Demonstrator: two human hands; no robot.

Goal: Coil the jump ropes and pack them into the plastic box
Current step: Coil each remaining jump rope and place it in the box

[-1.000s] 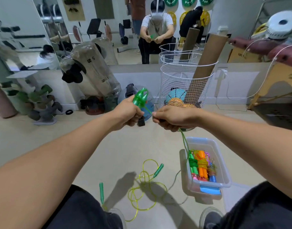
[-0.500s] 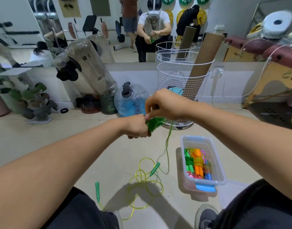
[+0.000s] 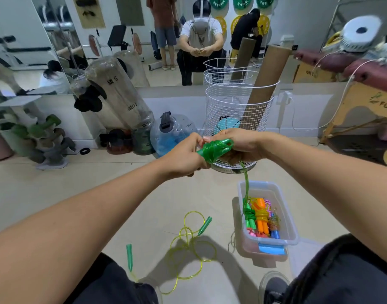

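A green jump rope [image 3: 215, 149] is wound into a tight bundle between my hands at chest height. My left hand [image 3: 184, 155] grips its left end and my right hand [image 3: 238, 145] holds the right side, fingers curled round it. A loose green tail hangs from the bundle down to the clear plastic box [image 3: 284, 213] on the floor, which holds several coiled ropes in green, orange and blue. A yellow-green jump rope [image 3: 188, 244] with green handles lies uncoiled on the floor between my knees.
A white wire basket [image 3: 236, 106] with cardboard tubes stands just behind my hands. Water jugs [image 3: 172, 132], a large clear bottle and a dumbbell rack [image 3: 45, 141] line the mirror wall at left. A wooden bench [image 3: 363, 106] is at right.
My hands swung the green bundle round while wrapping; the right hand dropped from above it to its right side, and the hanging tail now trails to the box.
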